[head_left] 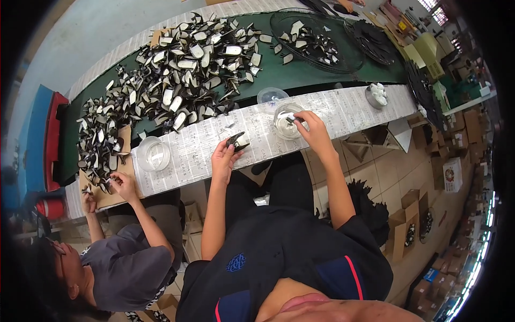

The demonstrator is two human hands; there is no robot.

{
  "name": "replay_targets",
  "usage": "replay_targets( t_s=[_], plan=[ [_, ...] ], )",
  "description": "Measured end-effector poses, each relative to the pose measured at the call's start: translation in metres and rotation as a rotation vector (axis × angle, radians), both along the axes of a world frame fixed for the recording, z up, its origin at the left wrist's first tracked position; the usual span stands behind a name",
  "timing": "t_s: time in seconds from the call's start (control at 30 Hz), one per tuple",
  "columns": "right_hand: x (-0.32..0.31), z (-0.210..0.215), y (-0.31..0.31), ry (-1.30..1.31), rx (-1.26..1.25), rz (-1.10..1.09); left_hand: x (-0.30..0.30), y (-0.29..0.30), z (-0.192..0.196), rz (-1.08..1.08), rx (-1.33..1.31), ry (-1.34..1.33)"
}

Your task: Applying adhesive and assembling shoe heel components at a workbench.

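My left hand (223,159) is closed on a black piece with pointed, curved ends and a pale inner face (239,141), held just over the near edge of the covered bench. Fingers pinched, my right hand (313,129) is over a clear round bowl (286,135) and grips a small white-and-dark bit (292,119). Its exact kind is too small to tell. Behind the bowl lies a clear round dish (272,96). Small white scraps (229,130) rest on the bench between the bowl and the heap of similar black-and-pale pieces (188,64).
Another clear tub (154,154) stands to the left. There a co-worker's hands (124,188) handle pieces above cardboard (110,196). A metal bowl of white wads (376,96) sits at the right. Round mesh trays (316,68) lie on the green conveyor belt (273,72).
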State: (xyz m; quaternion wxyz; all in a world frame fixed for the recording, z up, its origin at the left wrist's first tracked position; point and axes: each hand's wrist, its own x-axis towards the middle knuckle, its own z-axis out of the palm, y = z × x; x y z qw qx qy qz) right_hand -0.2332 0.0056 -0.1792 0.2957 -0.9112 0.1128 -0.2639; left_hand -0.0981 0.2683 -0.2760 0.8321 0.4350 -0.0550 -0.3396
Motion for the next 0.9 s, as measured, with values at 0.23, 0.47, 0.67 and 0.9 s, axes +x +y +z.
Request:
replay_targets(
  t_s=[0.23, 0.47, 0.67, 0.9],
  plan=[
    [0.0029, -0.0036, -0.0035, 0.054, 0.025, 0.006, 0.0029, 0.0012, -0.0034, -0.019, -0.008, 0.017],
    [0.0055, -0.0032, -0.0025, 0.069, 0.001, 0.015, 0.0039, 0.0019, -0.0044, -0.024, -0.011, 0.016],
    [0.0060, -0.0063, -0.0038, 0.070, -0.001, 0.017, 0.0037, 0.0011, -0.0043, -0.024, -0.018, 0.015],
    [0.0069, -0.0061, -0.0045, 0.073, -0.027, 0.025, 0.0032, 0.0009, -0.0021, -0.015, -0.013, 0.019]
  ],
)
